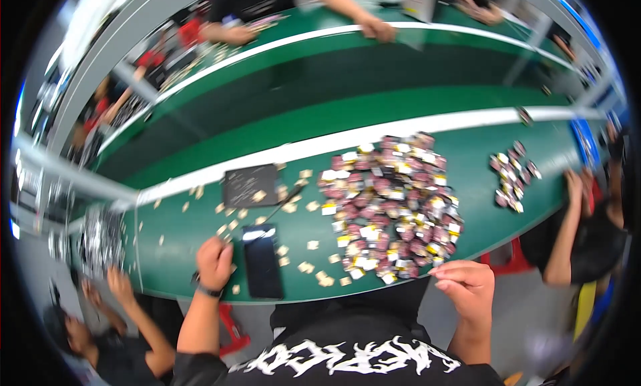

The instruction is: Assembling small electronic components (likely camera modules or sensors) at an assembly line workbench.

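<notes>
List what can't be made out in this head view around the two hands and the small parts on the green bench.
- Left hand: curled; whether it holds anything is hidden by its own fingers.
- Right hand: fingertips pinched together; anything between them is too small to see.
- Pile of small red and white pieces: blur hides what they are.
- Dark tray: contents blurred.
- Dark phone-like slab: only glare shows.

One phone (pixel 262 262), one dark tray (pixel 250 185), two heaps of maroon packets: large (pixel 390 206), small (pixel 513 174). Loose tan chips (pixel 307 266): too many to count.
</notes>
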Motion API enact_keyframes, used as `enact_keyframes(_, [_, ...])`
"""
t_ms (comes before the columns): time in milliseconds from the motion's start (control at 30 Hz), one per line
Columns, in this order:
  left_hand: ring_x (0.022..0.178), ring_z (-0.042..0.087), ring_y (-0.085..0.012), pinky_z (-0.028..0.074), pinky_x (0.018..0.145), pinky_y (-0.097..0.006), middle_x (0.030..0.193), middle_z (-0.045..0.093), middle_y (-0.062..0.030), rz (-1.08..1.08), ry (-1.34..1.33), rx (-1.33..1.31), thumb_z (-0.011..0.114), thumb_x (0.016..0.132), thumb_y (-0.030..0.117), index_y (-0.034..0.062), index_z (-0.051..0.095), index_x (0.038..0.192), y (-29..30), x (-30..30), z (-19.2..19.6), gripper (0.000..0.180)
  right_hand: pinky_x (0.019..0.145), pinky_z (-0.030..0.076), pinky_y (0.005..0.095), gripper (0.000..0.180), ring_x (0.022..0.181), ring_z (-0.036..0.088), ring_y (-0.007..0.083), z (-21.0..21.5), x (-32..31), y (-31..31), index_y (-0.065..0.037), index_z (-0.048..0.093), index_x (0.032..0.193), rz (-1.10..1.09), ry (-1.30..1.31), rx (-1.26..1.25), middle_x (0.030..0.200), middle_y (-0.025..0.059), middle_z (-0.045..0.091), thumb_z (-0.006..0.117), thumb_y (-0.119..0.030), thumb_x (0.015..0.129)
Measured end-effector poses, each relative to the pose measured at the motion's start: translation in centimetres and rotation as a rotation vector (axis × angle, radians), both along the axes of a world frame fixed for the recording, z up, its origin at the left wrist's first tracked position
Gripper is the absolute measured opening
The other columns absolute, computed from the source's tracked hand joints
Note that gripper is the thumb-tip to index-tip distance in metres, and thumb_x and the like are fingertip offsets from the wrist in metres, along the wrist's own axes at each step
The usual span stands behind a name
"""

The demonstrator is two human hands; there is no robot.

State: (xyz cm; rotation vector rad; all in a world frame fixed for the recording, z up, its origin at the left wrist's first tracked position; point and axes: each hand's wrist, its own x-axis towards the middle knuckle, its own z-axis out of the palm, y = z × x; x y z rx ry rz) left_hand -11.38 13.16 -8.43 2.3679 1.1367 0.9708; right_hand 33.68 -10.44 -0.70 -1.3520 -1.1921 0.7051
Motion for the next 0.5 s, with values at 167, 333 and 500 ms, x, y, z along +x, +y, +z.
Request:
enact_keyframes(167, [0.061, 0.052, -0.0311, 0.039, 0.056, -0.040, 0.067, 0.052, -0.0125, 0.065, -0.053, -0.072, 0.063, 0.089, 0.007, 0.0002, 0.054, 0.072, -0.8, -0.7, 1.0, 0.020, 0.060, 0.049, 0.0342, 0.011, 0.064, 0.066, 0.0208, 3.7, -6.3, 11.6, 0.000, 0.077, 0.088, 0.283, -0.107, -0.203, 0.071, 0.0100, 0.069, 0.073, -0.009, 0.091])
enact_keyframes(333, [0.060, 0.053, -0.0270, 0.039, 0.056, -0.038, 0.066, 0.053, -0.0112, 0.112, -0.206, -0.206, 0.061, 0.093, 0.012, 0.0016, 0.053, 0.070, -1.1, -1.4, 0.5, 0.027, 0.059, 0.047, 0.0467, 0.043, 0.062, 0.061, 0.0394, 1.8, -15.9, 22.2, 0.001, 0.064, 0.074, 0.249, -0.372, -0.155, 0.063, 0.0163, 0.059, 0.059, -0.032, 0.102])
enact_keyframes(500, [0.057, 0.052, -0.0264, 0.039, 0.055, -0.038, 0.064, 0.052, -0.0100, 0.179, -0.283, -0.185, 0.057, 0.097, 0.016, 0.0036, 0.052, 0.067, -4.9, 0.7, 2.9, 0.033, 0.059, 0.048, 0.0386, 0.032, 0.061, 0.062, 0.0298, 1.9, -14.3, 19.3, -0.001, 0.069, 0.079, 0.198, -0.204, -0.200, 0.064, 0.0128, 0.061, 0.068, -0.027, 0.097])
